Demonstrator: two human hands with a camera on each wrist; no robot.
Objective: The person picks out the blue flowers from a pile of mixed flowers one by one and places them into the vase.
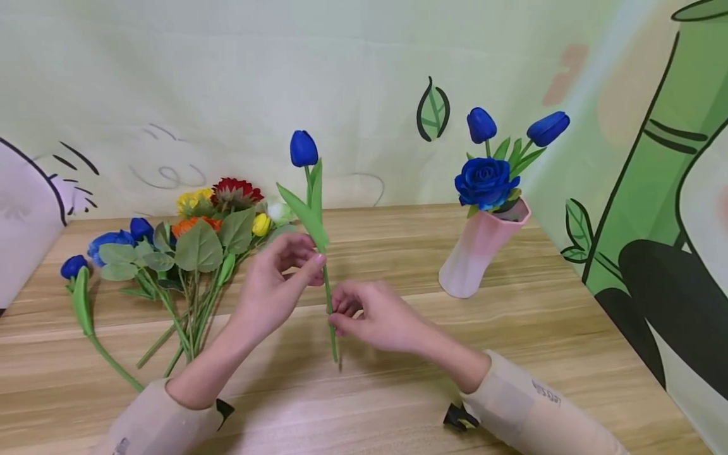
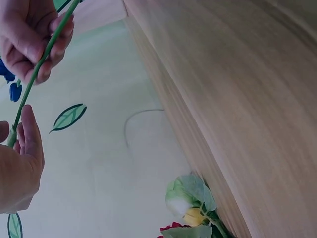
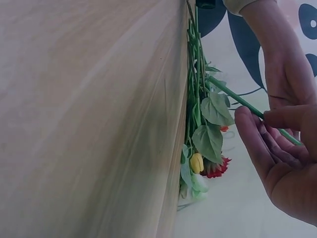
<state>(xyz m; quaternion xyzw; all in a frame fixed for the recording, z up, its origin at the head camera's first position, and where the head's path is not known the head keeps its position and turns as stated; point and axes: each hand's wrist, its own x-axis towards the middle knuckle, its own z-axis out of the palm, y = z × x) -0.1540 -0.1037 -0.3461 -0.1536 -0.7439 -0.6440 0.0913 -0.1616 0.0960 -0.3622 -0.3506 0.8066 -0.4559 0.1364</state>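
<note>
A blue artificial tulip with green leaves stands upright between both hands over the middle of the table. My left hand pinches its stem just below the leaves. Lower down, my right hand pinches the same stem between thumb and fingers, as the right wrist view shows with the green stem crossing the fingertips. The stem's cut end hangs below the right hand. To the right, a pink and white vase holds a blue rose and two blue tulips.
Left of the hands lies a heap of artificial flowers, with a red flower, a yellow tulip and broad leaves. A separate blue tulip lies at the far left. Behind the wooden table hangs a printed backdrop.
</note>
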